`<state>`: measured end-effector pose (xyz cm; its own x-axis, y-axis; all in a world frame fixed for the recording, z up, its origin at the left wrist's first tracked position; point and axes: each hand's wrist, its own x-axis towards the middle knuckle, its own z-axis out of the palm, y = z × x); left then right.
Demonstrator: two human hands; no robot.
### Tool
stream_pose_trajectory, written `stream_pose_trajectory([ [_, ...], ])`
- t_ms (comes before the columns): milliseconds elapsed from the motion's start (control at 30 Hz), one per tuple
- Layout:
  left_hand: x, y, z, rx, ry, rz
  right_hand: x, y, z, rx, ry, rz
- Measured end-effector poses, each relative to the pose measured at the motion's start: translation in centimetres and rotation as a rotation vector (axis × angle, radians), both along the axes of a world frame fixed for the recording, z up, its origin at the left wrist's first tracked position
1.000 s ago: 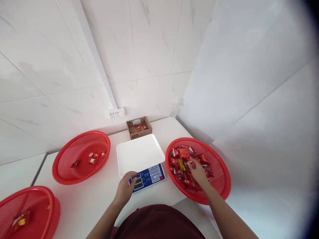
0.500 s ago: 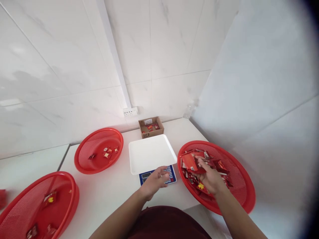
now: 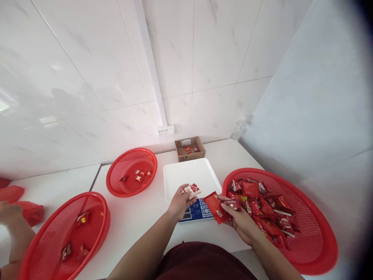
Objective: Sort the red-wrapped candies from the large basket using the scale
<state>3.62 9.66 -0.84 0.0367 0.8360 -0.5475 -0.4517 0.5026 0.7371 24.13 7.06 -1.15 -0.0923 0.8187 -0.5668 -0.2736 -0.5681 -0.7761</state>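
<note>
My left hand (image 3: 180, 202) pinches a small red-and-white snack packet (image 3: 192, 189) over the near edge of the white scale tray (image 3: 189, 175). My right hand (image 3: 240, 219) grips a larger red snack packet (image 3: 215, 207) and a few smaller ones, between the scale and the red basket (image 3: 305, 249) on the right. That basket holds a pile of red packets (image 3: 262, 208). The scale's blue keypad (image 3: 199, 212) shows below the tray, partly hidden by my left hand.
Two more red baskets stand to the left, one (image 3: 131, 175) behind the other (image 3: 62, 233), each with a few packets. A small cardboard box (image 3: 189, 148) sits against the tiled wall by a socket (image 3: 166, 130). Another person's hand (image 3: 11, 217) and red bags (image 3: 25, 210) show at far left.
My right hand lifted packets out of the right basket toward the scale. My left hand left the keypad and now holds a small packet. The view swung left.
</note>
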Motion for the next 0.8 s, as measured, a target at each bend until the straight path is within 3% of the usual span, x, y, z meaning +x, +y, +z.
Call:
stream_pose_trajectory([
  [67, -1.1, 1.1, -0.2, -0.015, -0.005, 0.039, 0.3, -0.1, -0.1, -0.017, -0.002, -0.012],
  [200, -2.0, 0.8, -0.2, -0.097, 0.111, -0.052, 0.3, -0.7, -0.1, -0.003, -0.003, 0.001],
  [300, -1.1, -1.4, 0.1, -0.104, 0.136, -0.233, -0.2, -1.2, -0.3, 0.02, 0.002, 0.076],
  [433, 0.2, -4.4, 0.0, -0.021, 0.056, -0.493, -1.3, -1.7, -0.3, 0.083, -0.033, 0.286],
  [500, 0.2, -5.2, -0.3, -0.005, 0.073, -0.478, -1.8, -1.7, -0.3, 0.146, -0.1, 0.36],
  [600, -0.8, -6.0, -0.7, 0.01, 0.122, -0.408, -2.1, -1.4, -0.5, 0.189, -0.253, 0.337],
  [700, -2.1, -7.1, -0.5, 0.128, 0.236, -0.368, -1.6, -1.1, -1.0, 0.144, -0.265, 0.283],
  [800, -2.7, -8.4, 0.0, 0.277, 0.32, -0.339, -1.2, -1.4, -1.4, 0.063, -0.199, 0.366],
])
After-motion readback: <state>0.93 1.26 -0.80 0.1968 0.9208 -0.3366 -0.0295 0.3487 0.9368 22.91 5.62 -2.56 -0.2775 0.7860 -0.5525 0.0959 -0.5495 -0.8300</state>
